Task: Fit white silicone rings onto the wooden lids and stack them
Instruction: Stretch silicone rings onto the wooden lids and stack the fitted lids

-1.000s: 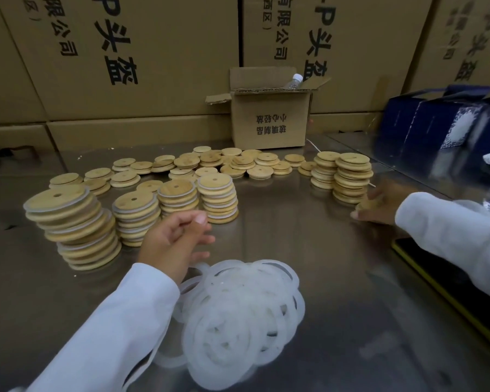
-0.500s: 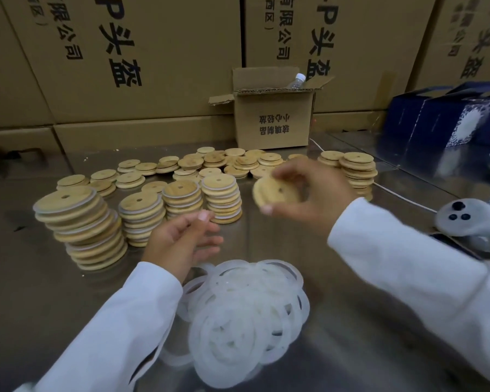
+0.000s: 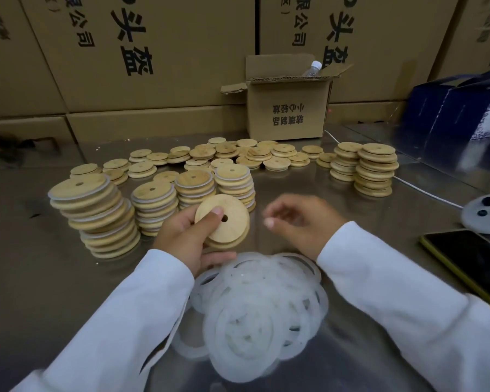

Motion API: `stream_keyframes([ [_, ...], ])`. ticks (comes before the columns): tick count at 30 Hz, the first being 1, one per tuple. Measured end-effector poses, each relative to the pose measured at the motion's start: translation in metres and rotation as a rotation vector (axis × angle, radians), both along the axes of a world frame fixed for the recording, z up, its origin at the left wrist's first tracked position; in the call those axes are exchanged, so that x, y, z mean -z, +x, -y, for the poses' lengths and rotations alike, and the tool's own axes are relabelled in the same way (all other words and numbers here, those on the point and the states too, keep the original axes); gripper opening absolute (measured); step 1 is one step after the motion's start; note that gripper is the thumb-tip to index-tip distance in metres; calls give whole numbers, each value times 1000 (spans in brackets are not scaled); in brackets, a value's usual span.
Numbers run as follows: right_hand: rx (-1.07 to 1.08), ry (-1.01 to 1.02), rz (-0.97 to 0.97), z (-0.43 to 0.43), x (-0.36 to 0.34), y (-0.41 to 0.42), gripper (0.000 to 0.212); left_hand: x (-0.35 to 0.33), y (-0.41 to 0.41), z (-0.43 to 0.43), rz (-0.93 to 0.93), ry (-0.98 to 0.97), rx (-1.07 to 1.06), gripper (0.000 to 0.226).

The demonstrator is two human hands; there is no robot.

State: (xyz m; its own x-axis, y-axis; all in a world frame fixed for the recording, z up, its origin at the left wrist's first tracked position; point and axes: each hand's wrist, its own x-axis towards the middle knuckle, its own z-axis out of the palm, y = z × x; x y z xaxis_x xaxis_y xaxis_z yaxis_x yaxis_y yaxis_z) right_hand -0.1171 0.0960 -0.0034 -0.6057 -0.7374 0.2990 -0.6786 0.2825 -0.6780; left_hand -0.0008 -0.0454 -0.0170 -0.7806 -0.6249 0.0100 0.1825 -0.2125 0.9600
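My left hand (image 3: 186,241) holds a round wooden lid (image 3: 225,222) with a small centre hole, thumb on its face, tilted toward me. My right hand (image 3: 300,223) hovers just to the right of the lid, blurred, fingers loosely curled and holding nothing. A pile of white silicone rings (image 3: 260,309) lies on the metal table (image 3: 40,292) right below both hands. Stacks of lids fitted with rings (image 3: 96,213) stand at the left. Two stacks of bare lids (image 3: 375,171) stand at the right, with several loose lids (image 3: 238,155) spread behind.
A small open cardboard box (image 3: 287,108) with a plastic bottle (image 3: 311,67) in it stands at the back, before a wall of large cartons. Blue boxes (image 3: 458,114) sit at the far right. A phone (image 3: 470,258) and a white round device (image 3: 485,213) with a cable lie at the right.
My right hand brought a lid from the right stacks to the centre and passed it to my left hand. The right hand now holds nothing.
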Motion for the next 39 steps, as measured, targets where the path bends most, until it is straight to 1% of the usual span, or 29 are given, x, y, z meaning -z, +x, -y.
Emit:
stream_keyframes([
  [1,-16,129,4,-4,0,-7,5,0,0,0,4,7,7,14],
  [2,-42,239,15,-7,0,-12,10,1,0,-1,9,12,17,12],
  [4,-92,356,44,-13,-2,-18,18,2,0,-3,20,15,34,10],
  [6,-145,383,53,-16,-3,-19,23,2,0,-4,21,21,45,9],
  [12,-236,366,81,-20,-3,-20,18,2,3,-2,10,69,110,14],
  [14,-231,285,115,-21,-5,-22,18,3,2,-3,16,65,120,14],
  [15,-234,191,168,-22,-8,-21,17,3,2,-2,22,64,114,13],
  [16,-247,70,254,-22,-10,-20,15,3,2,-2,27,67,104,11],
  [18,-286,-181,499,-20,-15,-17,6,2,1,-2,30,88,105,10],
  [19,-288,-277,620,-18,-16,-15,7,2,1,-3,31,103,114,10],
  [20,-282,-334,698,-15,-16,-12,6,1,1,-4,33,120,121,10],
  [21,-260,-358,734,-11,-16,-8,1,0,1,-5,33,141,122,10],
  [23,-189,-351,743,-3,-11,0,9,-2,0,-7,44,189,125,15],
  [26,-77,-314,711,6,-4,11,12,-5,-2,-8,75,209,180,51],
  [27,-43,-308,716,8,-3,14,13,-5,-2,-9,77,183,184,54],
  [28,-17,-314,731,10,-1,15,13,-4,-1,-11,69,127,178,48],
  [30,13,-340,754,11,0,18,15,-2,1,-15,43,-27,136,15],
  [31,25,-353,753,12,-1,19,14,-2,1,-17,30,-75,116,8],
  [33,43,-384,732,12,-2,21,11,0,2,-18,5,-112,107,14],
  [39,96,-413,602,13,-4,26,11,1,2,-17,-45,-144,123,18],
])
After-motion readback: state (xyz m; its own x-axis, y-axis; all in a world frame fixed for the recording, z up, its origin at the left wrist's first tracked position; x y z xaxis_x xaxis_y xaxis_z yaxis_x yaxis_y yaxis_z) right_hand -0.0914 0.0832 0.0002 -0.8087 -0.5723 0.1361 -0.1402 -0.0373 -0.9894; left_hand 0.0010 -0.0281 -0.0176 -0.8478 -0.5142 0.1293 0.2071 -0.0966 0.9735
